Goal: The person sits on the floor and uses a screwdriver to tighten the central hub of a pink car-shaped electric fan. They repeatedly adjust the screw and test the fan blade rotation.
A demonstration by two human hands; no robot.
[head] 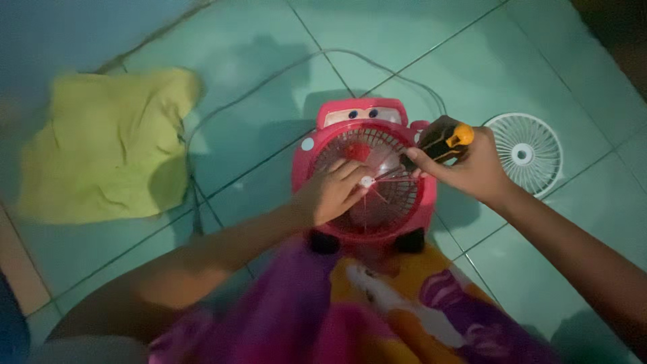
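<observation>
A small red car-shaped fan (364, 128) lies face up on the tiled floor in front of my lap. Its round red grille and clear blades (387, 162) show in the middle. My left hand (333, 192) rests on the fan's middle, fingertips touching the white hub (366, 180). My right hand (465, 165) grips a screwdriver with a black and orange handle (448, 140), its tip down at the right side of the grille.
A white round fan grille (527, 152) lies on the floor to the right. A yellow-green cloth (108, 145) is spread at the left. A grey cord (269, 84) curves behind the fan. Colourful patterned fabric (377, 310) covers my lap.
</observation>
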